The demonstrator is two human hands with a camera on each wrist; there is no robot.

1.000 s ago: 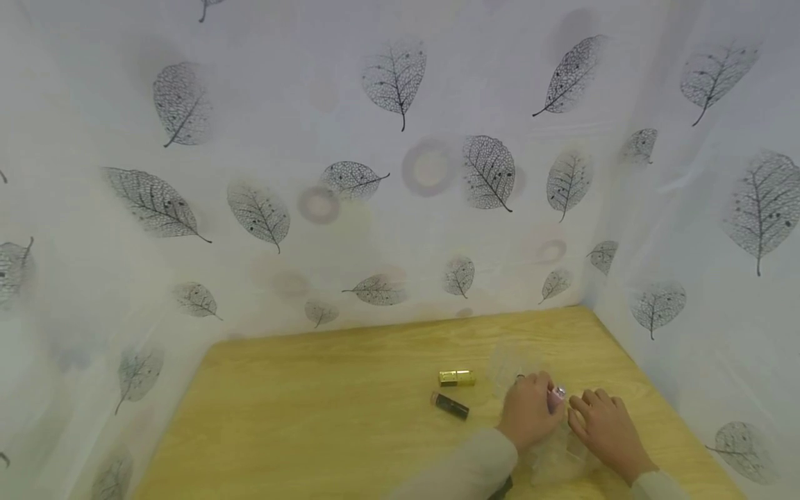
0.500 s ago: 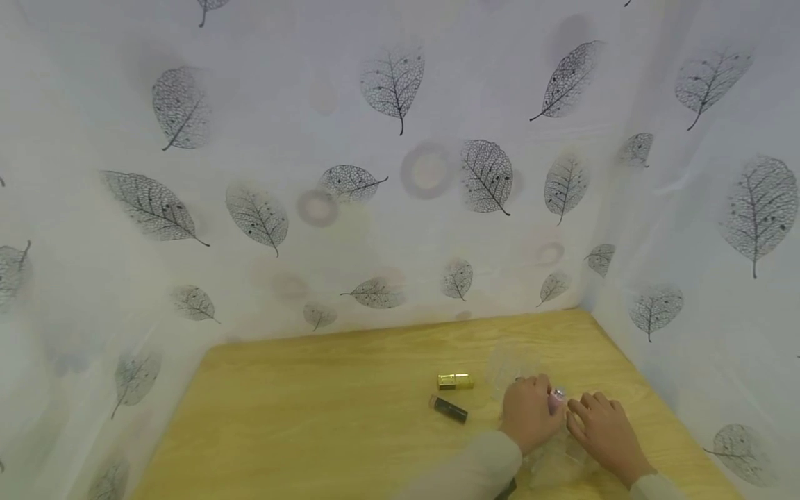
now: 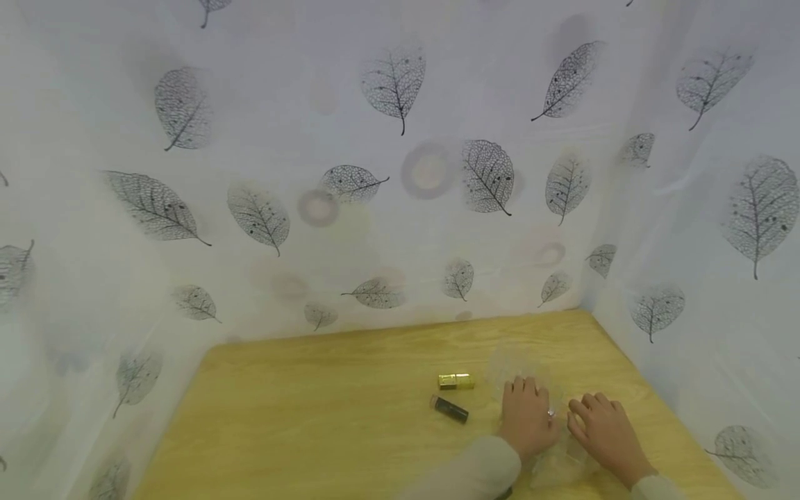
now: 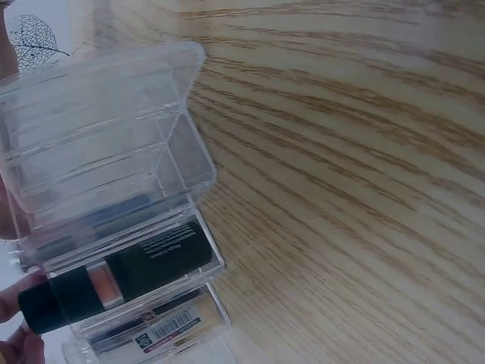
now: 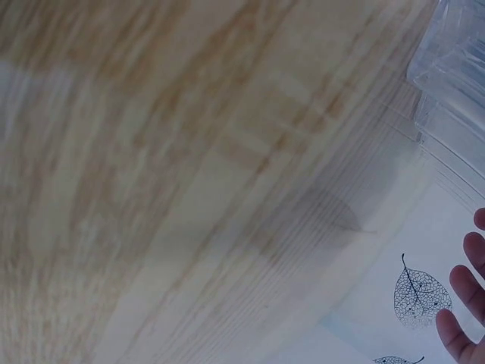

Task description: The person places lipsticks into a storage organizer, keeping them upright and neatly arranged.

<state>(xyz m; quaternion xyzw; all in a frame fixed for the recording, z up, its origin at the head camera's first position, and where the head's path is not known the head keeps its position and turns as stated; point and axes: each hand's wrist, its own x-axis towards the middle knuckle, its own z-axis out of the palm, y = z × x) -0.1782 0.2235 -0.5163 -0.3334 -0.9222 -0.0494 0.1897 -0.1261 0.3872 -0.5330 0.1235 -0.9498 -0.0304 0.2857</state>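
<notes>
My left hand [image 3: 528, 420] lies over a clear plastic organizer [image 4: 186, 144], its fingers reaching forward and its back facing up. A small silver tip [image 3: 551, 414] shows at its thumb side. In the left wrist view, a black tube with a pink band [image 4: 151, 269] lies in one compartment, its end jutting out right by the fingertips [image 4: 10, 299]. A purplish tube [image 4: 91, 227] lies behind clear plastic in the compartment beside it. My right hand [image 3: 603, 430] is just right of the organizer, fingers loosely bent; in the right wrist view they are apart from the plastic.
Left of the organizer, a gold lipstick tube [image 3: 456, 381] and a black tube [image 3: 449, 409] lie on the wooden table [image 3: 312, 417]. Another compartment holds a tube with a barcode label [image 4: 167, 326]. Leaf-print sheeting [image 3: 400, 229] rises behind the table and along its sides.
My left hand has turned, its fingers now pointing more forward. The pink tube with a silver tip, which showed at its thumb side, is now mostly hidden. The right hand stays put.
</notes>
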